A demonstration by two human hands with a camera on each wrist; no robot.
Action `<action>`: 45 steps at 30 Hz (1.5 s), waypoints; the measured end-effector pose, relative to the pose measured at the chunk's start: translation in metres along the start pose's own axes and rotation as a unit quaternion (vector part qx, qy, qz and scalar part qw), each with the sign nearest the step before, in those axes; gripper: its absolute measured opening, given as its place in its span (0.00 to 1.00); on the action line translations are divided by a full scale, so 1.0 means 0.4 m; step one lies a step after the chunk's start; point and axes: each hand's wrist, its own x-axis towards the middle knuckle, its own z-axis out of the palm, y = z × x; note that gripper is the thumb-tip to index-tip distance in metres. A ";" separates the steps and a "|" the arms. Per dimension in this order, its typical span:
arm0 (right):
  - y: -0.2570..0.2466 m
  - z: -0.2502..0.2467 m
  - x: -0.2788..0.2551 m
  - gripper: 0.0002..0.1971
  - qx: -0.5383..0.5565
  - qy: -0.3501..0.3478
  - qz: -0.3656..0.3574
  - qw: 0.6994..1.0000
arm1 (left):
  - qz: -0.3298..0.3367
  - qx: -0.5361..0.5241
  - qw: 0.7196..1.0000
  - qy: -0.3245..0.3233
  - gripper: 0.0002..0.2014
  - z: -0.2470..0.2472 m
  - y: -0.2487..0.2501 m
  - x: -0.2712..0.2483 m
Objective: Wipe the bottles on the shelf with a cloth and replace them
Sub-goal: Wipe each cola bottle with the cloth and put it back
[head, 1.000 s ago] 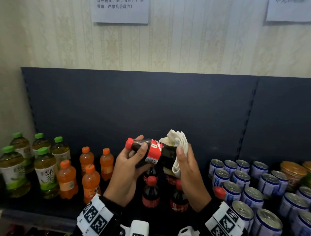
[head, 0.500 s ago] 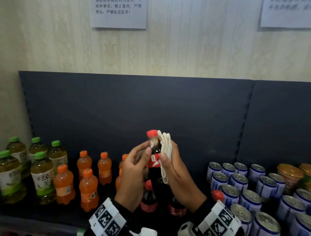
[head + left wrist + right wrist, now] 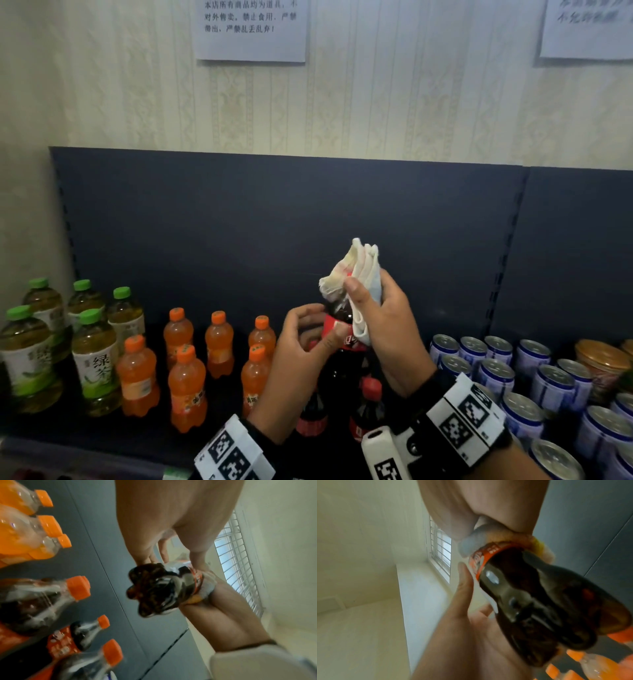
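Observation:
A small cola bottle (image 3: pixel 343 310) with a red label stands upright in the air above the shelf. My left hand (image 3: pixel 319 328) grips it round the label, thumb in front. My right hand (image 3: pixel 370 289) pinches a folded white cloth (image 3: pixel 356 265) over the bottle's neck and cap, which the cloth hides. In the left wrist view the bottle's dark base (image 3: pixel 154 591) faces the camera, with the cloth (image 3: pixel 207 587) behind it. In the right wrist view the cloth (image 3: pixel 482 537) sits bunched above the label of the bottle (image 3: pixel 539 601).
On the dark shelf below stand more cola bottles (image 3: pixel 370 406), orange soda bottles (image 3: pixel 186 389) to the left and green tea bottles (image 3: pixel 96 361) at far left. Rows of blue-and-white cans (image 3: pixel 496 375) and gold-lidded tubs (image 3: pixel 600 359) fill the right. A dark back panel (image 3: pixel 239 222) rises behind.
The bottle lay sideways one second ago and now stands upright. The cloth slid from the bottle's lower body up over its neck and cap.

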 end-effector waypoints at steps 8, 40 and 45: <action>-0.025 -0.029 0.026 0.22 0.088 0.019 0.012 0.996 | -0.055 0.035 0.992 -0.104 0.21 -0.042 -0.008 0.011; 0.097 0.028 -0.085 0.36 -0.019 -0.063 -0.033 0.997 | -0.041 -0.029 0.996 -0.069 0.17 -0.029 0.025 0.029; 0.013 0.005 -0.011 0.20 0.010 -0.039 -0.077 0.996 | -0.004 0.056 0.992 -0.113 0.15 -0.018 0.014 0.009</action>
